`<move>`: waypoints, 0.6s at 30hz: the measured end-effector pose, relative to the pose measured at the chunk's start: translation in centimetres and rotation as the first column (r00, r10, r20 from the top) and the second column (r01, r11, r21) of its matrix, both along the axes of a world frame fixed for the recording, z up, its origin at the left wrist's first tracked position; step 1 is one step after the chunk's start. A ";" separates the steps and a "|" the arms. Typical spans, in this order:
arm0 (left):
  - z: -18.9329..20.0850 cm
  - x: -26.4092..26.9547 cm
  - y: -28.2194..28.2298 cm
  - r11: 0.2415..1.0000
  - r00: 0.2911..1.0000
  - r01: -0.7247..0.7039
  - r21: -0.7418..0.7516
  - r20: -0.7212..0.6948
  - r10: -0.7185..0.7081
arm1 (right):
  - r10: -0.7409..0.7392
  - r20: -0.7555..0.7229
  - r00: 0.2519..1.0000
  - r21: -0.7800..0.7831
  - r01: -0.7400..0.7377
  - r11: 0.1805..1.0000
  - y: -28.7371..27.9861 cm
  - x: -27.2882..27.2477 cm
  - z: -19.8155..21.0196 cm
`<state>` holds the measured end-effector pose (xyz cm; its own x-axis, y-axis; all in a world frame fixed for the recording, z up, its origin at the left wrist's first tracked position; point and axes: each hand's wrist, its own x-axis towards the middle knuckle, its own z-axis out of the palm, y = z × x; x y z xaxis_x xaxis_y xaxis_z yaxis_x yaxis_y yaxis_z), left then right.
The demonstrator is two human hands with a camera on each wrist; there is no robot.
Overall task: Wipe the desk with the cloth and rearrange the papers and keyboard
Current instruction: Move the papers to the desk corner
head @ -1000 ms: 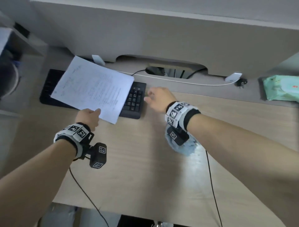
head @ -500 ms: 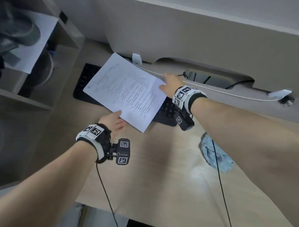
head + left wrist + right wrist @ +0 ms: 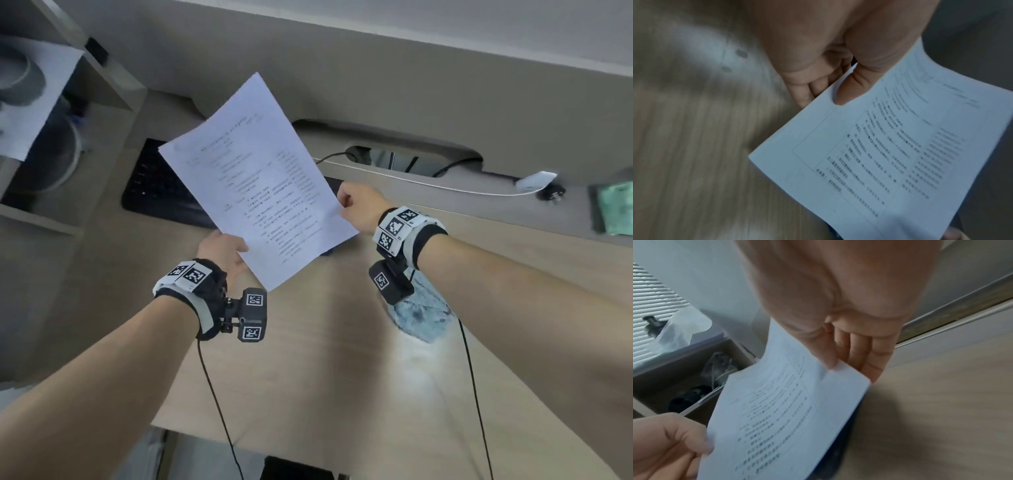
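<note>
Papers pinched between left hand, right hand (above keyboard)

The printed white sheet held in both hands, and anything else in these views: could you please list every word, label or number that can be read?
Printed white paper sheet: lines of dark print inside a ruled frame, too small and blurred to read in every view.
Wristbands: black-and-white square marker patterns, no words.
Green packet at the desk's far right: print too blurred to read.
Black keyboard: key legends not legible.
</note>
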<state>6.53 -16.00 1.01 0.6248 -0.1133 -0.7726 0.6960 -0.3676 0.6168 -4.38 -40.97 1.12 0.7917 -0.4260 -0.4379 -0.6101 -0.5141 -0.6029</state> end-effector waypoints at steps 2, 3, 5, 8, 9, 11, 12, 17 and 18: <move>1.0 -2.0 -1.9 0.997 0.997 0.082 0.004 0.017 -0.082 | -0.010 -0.025 1.000 0.019 0.010 1.000 -1.7 -3.7 0.2; 0.8 -2.9 -2.9 0.991 0.990 0.134 -0.005 0.036 -0.133 | -0.018 -0.032 0.999 0.032 0.019 0.999 -2.6 -5.6 0.2; 1.7 -5.9 -6.2 0.972 0.970 0.235 -0.010 0.062 -0.234 | -0.060 -0.045 0.997 0.061 0.063 0.996 -4.7 -10.4 0.5; 2.4 -10.1 -10.8 0.916 0.911 0.401 -0.007 0.109 -0.398 | -0.145 -0.073 0.987 0.098 0.152 0.984 -7.4 -17.5 0.7; 2.5 -11.8 -12.7 0.891 0.884 0.453 0.001 0.123 -0.450 | -0.190 -0.079 0.979 0.110 0.198 0.974 -8.3 -20.3 0.7; 2.4 -15.3 -16.6 0.828 0.815 0.560 0.019 0.165 -0.555 | -0.276 -0.092 0.957 0.125 0.286 0.950 -10.1 -25.7 1.0; 2.3 -16.9 -18.3 0.791 0.776 0.611 0.027 0.179 -0.605 | -0.311 -0.101 0.945 0.121 0.322 0.939 -10.8 -28.1 1.1; 2.2 -26.5 -26.2 0.679 0.673 0.734 -0.003 0.135 -0.727 | -0.523 -0.160 0.837 0.130 0.543 0.830 -13.7 -40.6 1.3; 2.1 -28.4 -27.5 0.664 0.660 0.748 -0.009 0.119 -0.742 | -0.540 -0.189 0.820 0.092 0.562 0.822 -14.1 -42.9 1.4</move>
